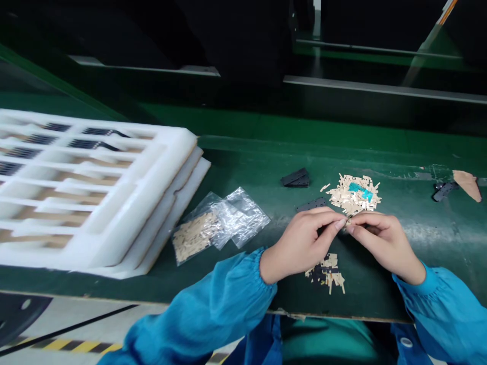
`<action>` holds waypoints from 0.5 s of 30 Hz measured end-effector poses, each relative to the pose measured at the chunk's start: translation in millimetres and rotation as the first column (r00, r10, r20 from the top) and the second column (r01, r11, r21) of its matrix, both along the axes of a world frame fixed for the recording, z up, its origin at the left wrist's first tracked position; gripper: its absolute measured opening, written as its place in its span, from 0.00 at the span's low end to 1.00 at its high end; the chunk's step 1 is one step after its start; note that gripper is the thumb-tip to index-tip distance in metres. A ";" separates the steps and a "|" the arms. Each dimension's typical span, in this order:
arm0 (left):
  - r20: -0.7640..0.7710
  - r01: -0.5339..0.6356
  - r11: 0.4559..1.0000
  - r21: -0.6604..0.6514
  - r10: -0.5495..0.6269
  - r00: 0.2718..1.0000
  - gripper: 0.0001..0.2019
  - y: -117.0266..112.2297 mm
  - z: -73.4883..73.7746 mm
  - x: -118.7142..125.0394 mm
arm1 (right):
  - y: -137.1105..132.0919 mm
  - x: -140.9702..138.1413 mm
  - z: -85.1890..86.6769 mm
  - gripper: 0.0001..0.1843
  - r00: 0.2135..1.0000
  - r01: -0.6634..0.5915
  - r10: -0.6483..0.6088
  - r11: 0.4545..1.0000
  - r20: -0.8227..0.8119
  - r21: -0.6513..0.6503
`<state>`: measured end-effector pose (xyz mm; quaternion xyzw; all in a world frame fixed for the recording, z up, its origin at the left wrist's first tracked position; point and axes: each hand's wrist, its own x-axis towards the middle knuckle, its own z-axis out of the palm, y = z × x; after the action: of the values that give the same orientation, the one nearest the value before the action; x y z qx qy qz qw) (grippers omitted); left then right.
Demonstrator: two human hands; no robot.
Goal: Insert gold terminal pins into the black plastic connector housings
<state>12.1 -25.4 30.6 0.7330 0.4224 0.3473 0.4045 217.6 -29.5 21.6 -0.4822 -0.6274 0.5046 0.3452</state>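
Observation:
My left hand (pixel 306 242) and my right hand (pixel 384 238) meet fingertip to fingertip over the green table. Both are pinched closed around a tiny light piece (pixel 347 223), mostly covered by the fingers, so its kind cannot be made out. Just beyond them lies a heap of small cream-coloured flat parts (pixel 348 196) with a teal piece (pixel 360 191) on top. Below my hands is a smaller pile of cream and dark bits (pixel 331 276). A flat black plate (pixel 312 204) lies beside my left hand.
White foam trays (pixel 182 167) are stacked at the left, the top one holding dark parts in its slots. Clear plastic bags (pixel 243 215), one with cream parts (pixel 198 234), lie beside them. Black plates (pixel 296 178) sit farther back; black parts (pixel 444 191) and a brown scrap (pixel 467 184) lie right.

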 end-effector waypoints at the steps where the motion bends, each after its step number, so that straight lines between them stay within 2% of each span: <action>1: -0.011 0.005 0.999 0.032 -0.004 1.000 0.10 -1.0 -1.0 -0.7 | -0.1 -0.3 0.8 0.08 1.000 -0.006 0.006 1.000 0.011 0.010; 6: -0.114 0.036 0.990 0.134 -0.020 0.993 0.12 -3.9 -7.5 -2.8 | 0.0 -0.5 4.3 0.09 0.998 -0.032 0.031 0.999 0.057 0.027; 15: -0.091 0.037 0.997 0.070 -0.030 0.995 0.11 -0.5 -10.2 -1.3 | 1.1 5.5 8.8 0.07 0.997 -0.081 0.081 0.996 -0.004 -0.031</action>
<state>10.8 -25.9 20.4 0.7689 0.4151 0.3220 0.3644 223.0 -28.4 30.5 -0.4608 -0.6380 0.5287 0.3178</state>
